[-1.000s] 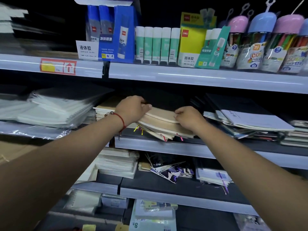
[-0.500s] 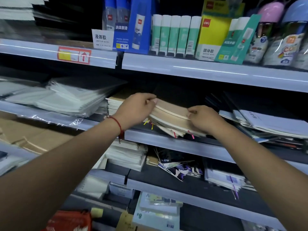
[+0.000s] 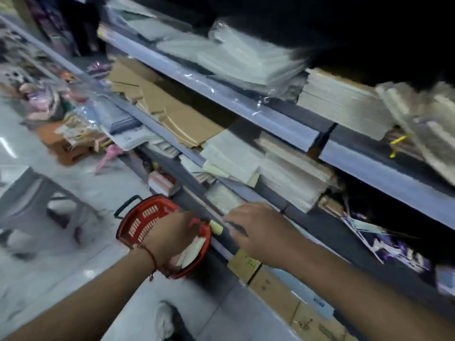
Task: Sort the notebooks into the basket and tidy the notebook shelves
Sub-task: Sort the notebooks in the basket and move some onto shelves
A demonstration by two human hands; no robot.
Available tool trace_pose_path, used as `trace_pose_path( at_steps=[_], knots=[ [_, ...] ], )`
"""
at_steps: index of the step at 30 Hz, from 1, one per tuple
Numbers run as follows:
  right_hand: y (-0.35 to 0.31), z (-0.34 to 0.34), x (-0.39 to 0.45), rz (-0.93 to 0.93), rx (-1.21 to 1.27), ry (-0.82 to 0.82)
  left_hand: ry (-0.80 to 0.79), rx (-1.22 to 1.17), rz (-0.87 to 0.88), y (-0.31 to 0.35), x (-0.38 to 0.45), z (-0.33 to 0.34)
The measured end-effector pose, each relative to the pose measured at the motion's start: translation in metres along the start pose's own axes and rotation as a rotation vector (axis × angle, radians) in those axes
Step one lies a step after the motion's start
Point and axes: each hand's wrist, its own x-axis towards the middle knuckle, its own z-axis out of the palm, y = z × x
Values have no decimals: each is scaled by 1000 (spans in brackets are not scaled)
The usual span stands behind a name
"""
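Over the red basket [image 3: 147, 217] both hands drop notebooks [image 3: 190, 252]: left hand [image 3: 172, 235] grip unclear, right hand [image 3: 258, 230] loosely spread; next, release.

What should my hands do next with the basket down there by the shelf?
Probably let the left hand drop the pale notebooks into the red basket on the floor. That hand is already over the basket with the notebooks below it, though blur hides its grip. The right hand hovers by the low shelf edge.
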Motion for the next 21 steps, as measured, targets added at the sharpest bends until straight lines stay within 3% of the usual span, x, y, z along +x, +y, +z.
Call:
trace_pose_path(
  at_steps=[5, 11, 16, 21],
  knots=[
    [13, 109, 85, 102, 34, -308, -221, -14, -302, -124, -12, 52],
    [50, 222, 172, 201, -144, -598, -419, -50, -573, -239, -16, 103],
    [70, 280, 232, 195, -295, -725, -594, -3, -621, -313, 2, 150],
    [84, 368, 289, 215, -242, -843, -533, -52, -640, -356, 57, 199]
  ],
)
